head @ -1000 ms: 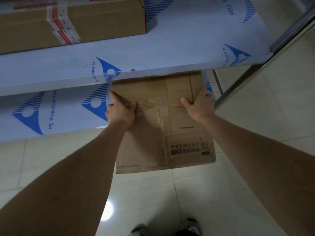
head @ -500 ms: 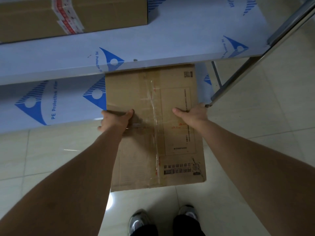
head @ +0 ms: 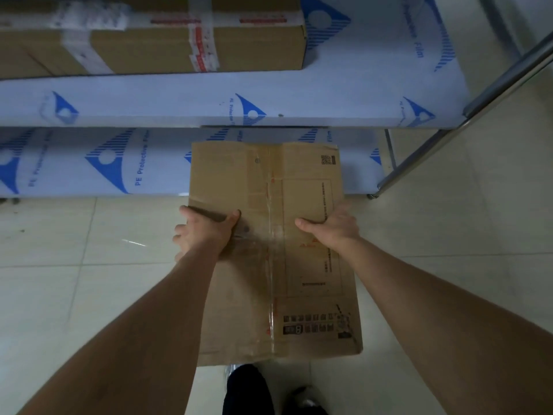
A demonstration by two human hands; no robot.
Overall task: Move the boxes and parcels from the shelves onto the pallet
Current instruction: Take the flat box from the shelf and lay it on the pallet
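Withdrawal from the rack is the step we judge to be in hand: we hold a long, flat cardboard box (head: 269, 250) out in front of us, most of it over the tiled floor (head: 54, 265) and only its far end over the front of the lower shelf (head: 89, 163). Whether that far end rests on the shelf or hangs just above it, we cannot tell.

Our left hand (head: 203, 232) grips the box's left edge, thumb lying across the top face and the fingers curled round the side and out of sight beneath. Our right hand (head: 332, 226) holds the right edge the same way, thumb on top pointing inward, fingers wrapped under the rim. Both grips sit near the middle of the box's length, so the near half reaches back toward our shoes (head: 302, 399).

A taped cardboard carton (head: 155, 46) sits on the upper shelf (head: 359, 94), not yet moved. The steel upright (head: 466, 121) of the rack runs down on the right, close beside the box's far right corner.

No pallet shows in view, so the next move, as we judge it, calls for clearing the shelf, keeping the corner off the upright, then turning to find the pallet while holding the box level.
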